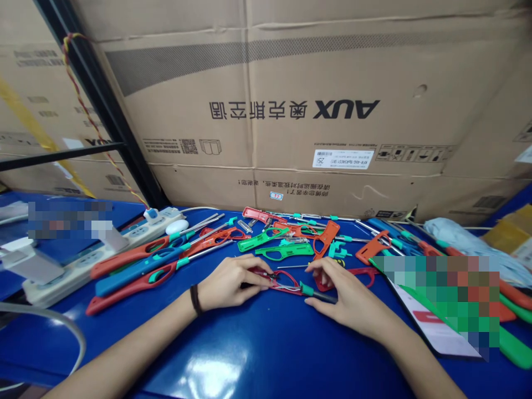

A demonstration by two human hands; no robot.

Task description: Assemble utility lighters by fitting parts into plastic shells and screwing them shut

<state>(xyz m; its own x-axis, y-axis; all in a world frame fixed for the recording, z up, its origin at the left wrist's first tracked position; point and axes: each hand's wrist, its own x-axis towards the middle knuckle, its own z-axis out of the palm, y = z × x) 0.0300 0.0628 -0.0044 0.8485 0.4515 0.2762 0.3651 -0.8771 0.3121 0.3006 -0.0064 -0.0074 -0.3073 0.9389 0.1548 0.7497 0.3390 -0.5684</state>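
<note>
My left hand is closed on the handle end of a red lighter half-shell, fingertips pressed near its inner parts. A thin pale wire runs inside the shell toward a teal collar and a dark tube. My right hand arches over that tube, thumb below it and fingers above, spread apart. Whether its palm touches the tube is hidden. Under the right fingers lies another red shell piece. Just beyond the hands is a thin screwdriver, its yellow-and-black handle partly covered.
Long-necked lighters lie at the left beside a white power strip. Green shell halves and orange ones are scattered behind the hands. A partly blurred tablet-like screen lies at right. A large cardboard box stands behind.
</note>
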